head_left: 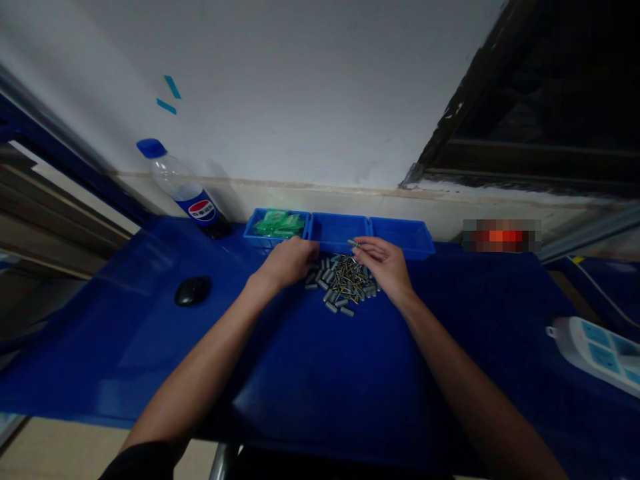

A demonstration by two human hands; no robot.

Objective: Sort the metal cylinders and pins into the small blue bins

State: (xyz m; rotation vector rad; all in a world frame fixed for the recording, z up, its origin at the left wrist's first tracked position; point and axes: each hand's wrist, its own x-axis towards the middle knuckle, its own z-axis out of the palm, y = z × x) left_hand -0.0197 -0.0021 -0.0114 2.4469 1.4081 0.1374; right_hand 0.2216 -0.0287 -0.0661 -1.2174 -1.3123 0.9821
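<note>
A pile of small grey metal cylinders and thin pins (344, 285) lies on the blue table mat (320, 373). My left hand (289, 261) rests at the pile's left edge with fingers curled down onto the parts. My right hand (383, 263) sits at the pile's right edge and pinches one small grey cylinder between thumb and fingertips, just in front of the blue trays. Three blue trays stand in a row behind the pile: the left tray (276, 227) holds green packets, the middle tray (337, 231) and the right tray (403, 237) look bare.
A Pepsi bottle (183, 190) lies tilted against the wall at the back left. A black mouse (193, 291) sits on the mat at the left. A white power strip (597, 347) lies at the right edge. A white wall runs behind the trays.
</note>
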